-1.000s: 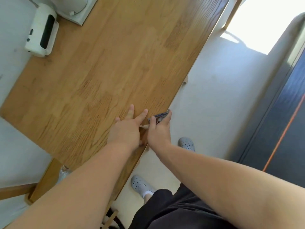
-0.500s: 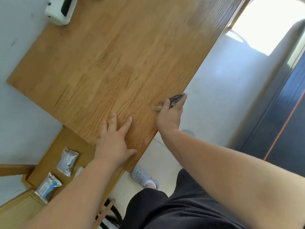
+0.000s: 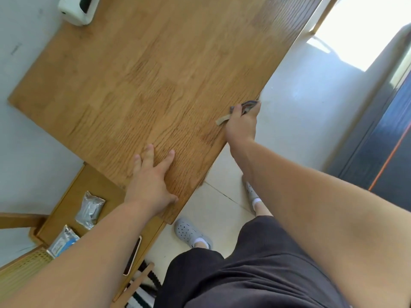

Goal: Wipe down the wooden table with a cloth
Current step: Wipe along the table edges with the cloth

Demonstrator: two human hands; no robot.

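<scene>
1. Wooden surface (image 3: 155, 85): oak-toned table top of jointed boards, lying diagonally across the view. Its long right edge borders the pale tiled floor (image 3: 300, 96).
2. Cloth (image 3: 250, 105): small, dark grey and bunched, at the right edge of the surface and mostly hidden in the right hand. A tan strip (image 3: 223, 120) sticks out from under that hand onto the wood; whether it belongs to the cloth cannot be told.
3. Right hand (image 3: 241, 126): at the table's right edge, fingers curled round the cloth and gripping it against the edge.
4. Left hand (image 3: 151, 185): palm down near the nearest corner, fingers (image 3: 150, 152) straight and spread, flat on the wood, holding nothing. It is well apart from the right hand.
5. White device (image 3: 76, 8): at the far left corner of the surface, with a dark panel, cut off by the frame.
6. Lower wooden ledge (image 3: 66, 196): beside the nearest corner. It carries a silver foil packet (image 3: 90, 210), a blue-and-white packet (image 3: 63, 242) and a phone (image 3: 133, 255) partly under the left forearm.
7. Person's clothing: black shorts (image 3: 244, 274), and grey perforated clogs (image 3: 191, 233) with white socks, on the floor.
8. Dark door (image 3: 382, 165): at the right, with an orange stripe.
</scene>
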